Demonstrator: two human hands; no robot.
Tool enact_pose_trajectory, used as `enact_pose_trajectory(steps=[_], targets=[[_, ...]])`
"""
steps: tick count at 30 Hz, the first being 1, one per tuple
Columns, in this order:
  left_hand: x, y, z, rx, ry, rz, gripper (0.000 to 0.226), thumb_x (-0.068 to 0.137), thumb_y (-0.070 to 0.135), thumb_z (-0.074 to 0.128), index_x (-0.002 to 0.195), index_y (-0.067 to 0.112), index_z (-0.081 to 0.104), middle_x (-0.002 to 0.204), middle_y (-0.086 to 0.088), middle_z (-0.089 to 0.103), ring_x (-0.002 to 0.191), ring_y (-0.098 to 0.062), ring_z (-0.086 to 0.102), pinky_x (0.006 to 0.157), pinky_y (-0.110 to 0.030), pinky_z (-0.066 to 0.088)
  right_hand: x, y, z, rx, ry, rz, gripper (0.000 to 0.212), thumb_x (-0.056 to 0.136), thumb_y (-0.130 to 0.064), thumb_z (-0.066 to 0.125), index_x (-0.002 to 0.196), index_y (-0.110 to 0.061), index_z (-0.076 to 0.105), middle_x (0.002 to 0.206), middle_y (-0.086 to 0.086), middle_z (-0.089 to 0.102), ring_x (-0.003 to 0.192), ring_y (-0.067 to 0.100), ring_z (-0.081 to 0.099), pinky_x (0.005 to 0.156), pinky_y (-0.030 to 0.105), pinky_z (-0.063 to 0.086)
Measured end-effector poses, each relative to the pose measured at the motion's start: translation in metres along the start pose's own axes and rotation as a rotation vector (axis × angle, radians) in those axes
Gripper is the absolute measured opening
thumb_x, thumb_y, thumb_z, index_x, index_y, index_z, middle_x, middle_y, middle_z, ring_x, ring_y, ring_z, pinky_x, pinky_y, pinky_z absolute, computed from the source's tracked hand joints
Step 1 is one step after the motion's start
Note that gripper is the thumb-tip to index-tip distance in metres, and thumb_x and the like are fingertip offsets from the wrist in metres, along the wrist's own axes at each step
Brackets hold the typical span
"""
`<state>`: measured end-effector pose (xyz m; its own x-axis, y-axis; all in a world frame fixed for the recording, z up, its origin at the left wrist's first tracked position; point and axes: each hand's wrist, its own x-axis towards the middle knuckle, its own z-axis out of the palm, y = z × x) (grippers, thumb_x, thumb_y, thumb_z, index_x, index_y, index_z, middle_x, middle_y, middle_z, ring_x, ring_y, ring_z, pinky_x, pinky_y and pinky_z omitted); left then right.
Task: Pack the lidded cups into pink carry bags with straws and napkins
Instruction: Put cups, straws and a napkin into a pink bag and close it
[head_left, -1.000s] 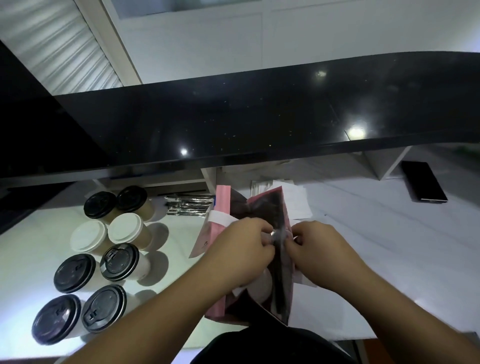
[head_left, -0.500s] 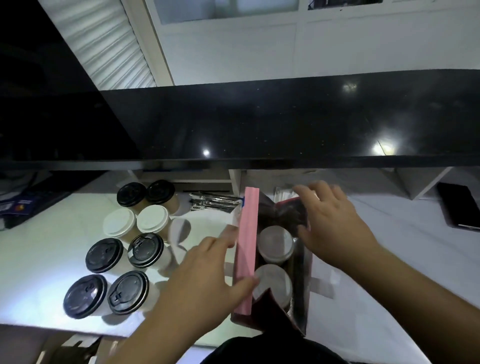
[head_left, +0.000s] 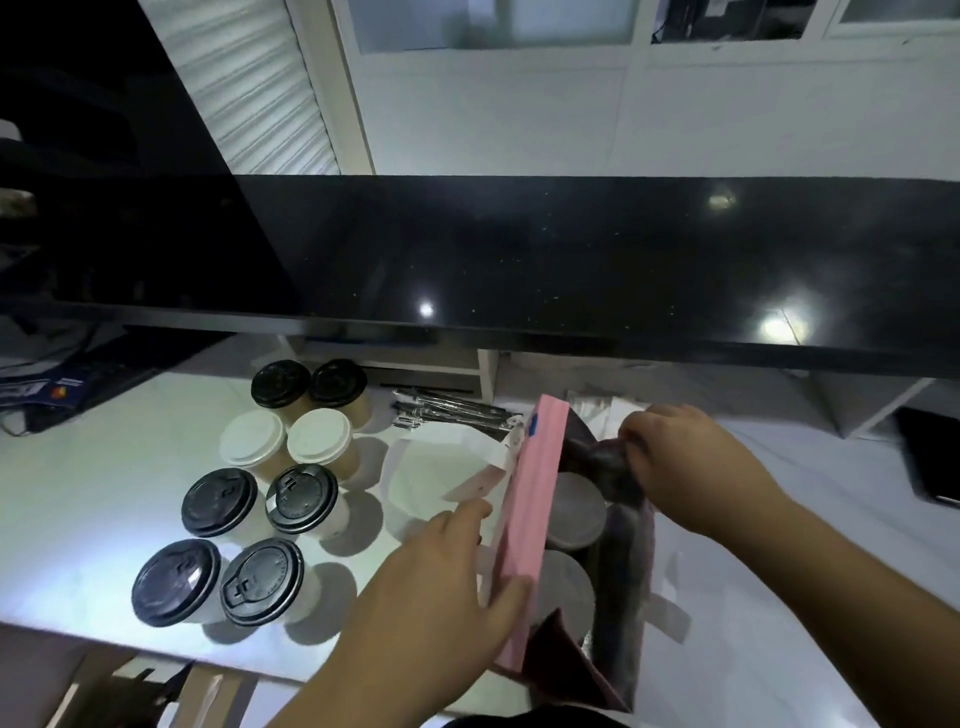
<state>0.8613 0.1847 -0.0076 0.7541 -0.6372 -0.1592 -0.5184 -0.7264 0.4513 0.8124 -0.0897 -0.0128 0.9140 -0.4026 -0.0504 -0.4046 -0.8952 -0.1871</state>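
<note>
Head view: your pink carry bag (head_left: 530, 525) stands open on the white counter (head_left: 78, 483), just right of the loose cups.
Inside bag: two lidded cups (head_left: 576, 512), one behind the other.
Left hand (head_left: 441, 587): fingers straight, thumb and fingers pressed against the bag's pink left wall.
Right hand (head_left: 685, 467): fingers curled, pinching the bag's far right edge.
Loose cups (head_left: 270, 488): eight, paired in rows.
Straws (head_left: 452, 413): wrapped, behind the bag.
</note>
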Motion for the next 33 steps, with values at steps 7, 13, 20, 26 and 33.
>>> enact_pose_trajectory(steps=[7,13,20,26,33], targets=[[0.016,0.028,0.001,0.104,-0.143,0.003,0.048,0.077,0.064,0.055,0.109,0.036,0.034,0.097,0.013,0.054,0.085,-0.02,0.061,0.057,-0.028,0.038,-0.013,0.004,-0.003,0.012,0.065,0.096,0.025,0.1,-0.024,0.05,0.091,-0.021,0.073,0.082,0.001,0.062,0.076,0.02,0.056,0.069,0.036,0.053],[0.016,0.015,-0.02,-0.052,-0.178,-0.039,0.028,0.082,0.057,0.057,0.095,0.035,0.044,0.089,0.009,0.066,0.081,-0.009,0.066,0.067,-0.028,0.052,-0.037,0.023,-0.004,0.105,0.104,0.264,0.022,0.101,-0.024,0.051,0.097,-0.023,0.073,0.086,-0.001,0.066,0.078,0.019,0.059,0.075,0.038,0.057],[0.032,-0.003,-0.023,-0.16,-0.084,0.009,0.012,0.094,0.031,0.057,0.09,0.042,0.06,0.081,0.026,0.067,0.073,0.003,0.061,0.056,-0.019,0.043,-0.065,0.033,-0.001,0.191,0.159,0.364,0.025,0.102,-0.025,0.05,0.097,-0.024,0.075,0.087,-0.001,0.069,0.077,0.019,0.06,0.072,0.038,0.055],[0.093,-0.01,-0.032,-0.348,0.002,0.063,0.013,0.089,0.044,0.068,0.091,0.054,0.076,0.076,0.024,0.075,0.068,0.001,0.07,0.055,-0.021,0.052,-0.081,0.028,0.0,0.265,0.151,0.387,0.034,0.101,-0.048,0.053,0.079,-0.03,0.071,0.072,-0.01,0.069,0.065,0.009,0.06,0.06,0.034,0.053],[0.143,-0.008,-0.031,-0.577,-0.212,0.006,0.008,0.092,0.03,0.078,0.096,0.035,0.083,0.091,0.01,0.081,0.081,-0.01,0.078,0.065,-0.021,0.058,-0.103,0.005,-0.001,0.356,-0.016,0.343,0.038,0.099,-0.053,0.05,0.074,-0.031,0.068,0.066,-0.015,0.067,0.062,0.005,0.062,0.053,0.025,0.049]])
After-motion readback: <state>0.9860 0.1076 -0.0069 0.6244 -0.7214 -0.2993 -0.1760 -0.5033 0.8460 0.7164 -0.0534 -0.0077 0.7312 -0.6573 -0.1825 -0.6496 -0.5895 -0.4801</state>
